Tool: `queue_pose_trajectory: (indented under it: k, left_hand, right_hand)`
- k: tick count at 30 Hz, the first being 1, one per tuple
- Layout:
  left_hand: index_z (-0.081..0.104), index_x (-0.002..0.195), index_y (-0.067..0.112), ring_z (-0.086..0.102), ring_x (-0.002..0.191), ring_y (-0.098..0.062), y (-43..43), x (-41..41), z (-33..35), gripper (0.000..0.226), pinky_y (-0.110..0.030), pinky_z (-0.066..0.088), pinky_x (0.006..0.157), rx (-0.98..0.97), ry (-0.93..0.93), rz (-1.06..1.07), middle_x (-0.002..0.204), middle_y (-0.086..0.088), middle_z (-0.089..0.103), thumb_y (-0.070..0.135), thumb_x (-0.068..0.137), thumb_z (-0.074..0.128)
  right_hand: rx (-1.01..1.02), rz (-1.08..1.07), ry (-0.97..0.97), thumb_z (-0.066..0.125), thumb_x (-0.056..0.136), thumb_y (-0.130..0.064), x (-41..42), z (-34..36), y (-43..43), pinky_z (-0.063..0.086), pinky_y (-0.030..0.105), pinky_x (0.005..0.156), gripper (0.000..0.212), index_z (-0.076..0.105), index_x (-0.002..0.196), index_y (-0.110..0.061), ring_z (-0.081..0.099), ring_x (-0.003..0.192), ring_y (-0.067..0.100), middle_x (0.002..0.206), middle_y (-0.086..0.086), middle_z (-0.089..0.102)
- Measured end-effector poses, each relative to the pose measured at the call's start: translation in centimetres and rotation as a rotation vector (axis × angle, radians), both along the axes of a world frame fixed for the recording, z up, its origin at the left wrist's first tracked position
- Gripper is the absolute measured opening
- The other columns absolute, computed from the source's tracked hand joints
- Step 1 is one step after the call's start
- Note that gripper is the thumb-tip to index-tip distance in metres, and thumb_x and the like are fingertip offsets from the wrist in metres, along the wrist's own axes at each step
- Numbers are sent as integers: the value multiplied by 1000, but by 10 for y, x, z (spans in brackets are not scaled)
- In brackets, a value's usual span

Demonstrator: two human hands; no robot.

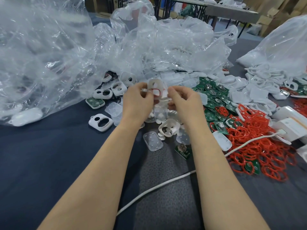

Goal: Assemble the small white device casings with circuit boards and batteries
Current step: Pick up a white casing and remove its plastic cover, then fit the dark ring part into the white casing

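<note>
We hold a white casing [151,81] upright between both hands, above the dark table cloth [49,155]. Our left hand [137,98] pinches its left edge with curled fingers. Our right hand [181,100] grips the right side, fingers curled, thumb on top. A red ring [156,89] sits in its lower opening. From the hands, green circuit boards [214,97] lie at three o'clock, loose red rings [259,140] at four, and a spare casing [100,122] at eight.

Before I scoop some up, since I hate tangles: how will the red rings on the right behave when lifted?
The red rings look thin and lie bent out of shape, so they are probably floppy and light. They are heaped and interlaced, so lifting one will likely drag others along.
</note>
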State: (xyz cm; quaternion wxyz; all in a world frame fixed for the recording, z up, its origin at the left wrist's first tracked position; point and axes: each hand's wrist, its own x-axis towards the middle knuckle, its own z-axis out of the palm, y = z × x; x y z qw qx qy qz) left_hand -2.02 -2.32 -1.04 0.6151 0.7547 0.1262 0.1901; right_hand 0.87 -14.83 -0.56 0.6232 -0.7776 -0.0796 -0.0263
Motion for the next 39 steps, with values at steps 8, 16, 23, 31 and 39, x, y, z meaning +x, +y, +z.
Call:
queue_pose_trajectory:
  k: [8,16,23,31,39]
  left_hand:
    - [55,87,16,66,59,-5,30,2,9,9,-18,54,59,-521,-142,238,80,-1,65,15,95,59]
    - [50,87,18,66,65,-10,48,-8,27,12,-22,54,65,-716,-438,417,88,-4,65,17,97,56]
    - [53,84,14,65,63,-14,66,-18,30,13,-23,53,66,-860,-562,577,75,-2,62,12,97,51]
    - [57,85,9,68,60,-10,55,-8,21,16,-20,54,62,-852,-417,414,77,-3,63,16,99,52]
    - [57,80,6,68,57,-13,40,-5,22,27,-21,55,57,-860,-337,243,60,-1,67,8,100,39]
  right_hand:
    - [-449,121,-57,64,86,-17,-2,12,-15,41,12,51,9,66,82,-24,49,55,4,69,-5,61]
    - [-539,163,-280,53,94,-14,-21,3,31,47,20,81,23,67,113,-13,62,90,14,103,2,70]
    - [-994,203,-364,46,93,-8,0,3,106,40,35,89,31,56,122,-11,54,112,28,122,10,60]
    - [-1152,96,-317,51,87,-8,17,-2,121,35,41,95,33,53,119,-13,49,117,30,122,9,57]
    - [-889,84,-469,43,94,-5,25,-7,95,36,32,75,21,61,106,-6,56,100,33,108,16,61]
